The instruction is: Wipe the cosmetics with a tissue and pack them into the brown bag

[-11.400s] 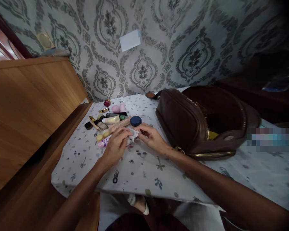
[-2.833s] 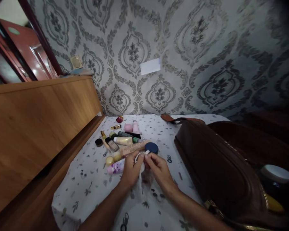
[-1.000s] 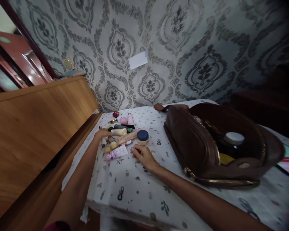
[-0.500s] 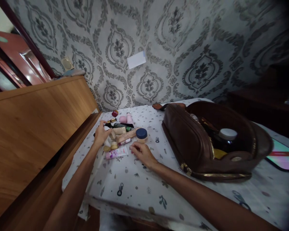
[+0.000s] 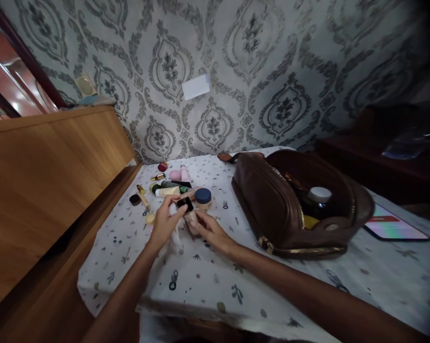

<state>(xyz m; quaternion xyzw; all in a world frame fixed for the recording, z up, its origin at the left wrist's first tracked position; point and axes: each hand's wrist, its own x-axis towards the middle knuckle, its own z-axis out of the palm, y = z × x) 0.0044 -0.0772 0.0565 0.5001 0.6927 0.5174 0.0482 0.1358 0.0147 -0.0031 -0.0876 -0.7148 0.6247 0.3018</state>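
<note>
My left hand [image 5: 164, 225] and my right hand [image 5: 209, 232] meet over the patterned tablecloth [image 5: 208, 276]. Between them is a small glass bottle with a black cap [image 5: 187, 211], tilted; both hands' fingers are closed on it. A white tissue [image 5: 175, 233] hangs from my left hand, below the bottle. Just beyond the hands stands a small jar with a dark blue lid [image 5: 203, 197].
Several cosmetics lie in a cluster at the table's back left: a pale tube [image 5: 167, 191], pink sponge [image 5: 174, 175], gold lipstick [image 5: 158, 177], black disc [image 5: 135, 199], yellow balm [image 5: 150, 218]. An open brown leather bag [image 5: 293, 205] sits right, a white-capped bottle [image 5: 317, 200] inside. A phone [image 5: 394, 228] lies beyond. A wooden cabinet [image 5: 43, 181] borders left.
My left hand has come back from the cosmetics cluster with the black-capped bottle and the tissue. My right hand, which lay flat on the cloth, has risen to grip the bottle too.
</note>
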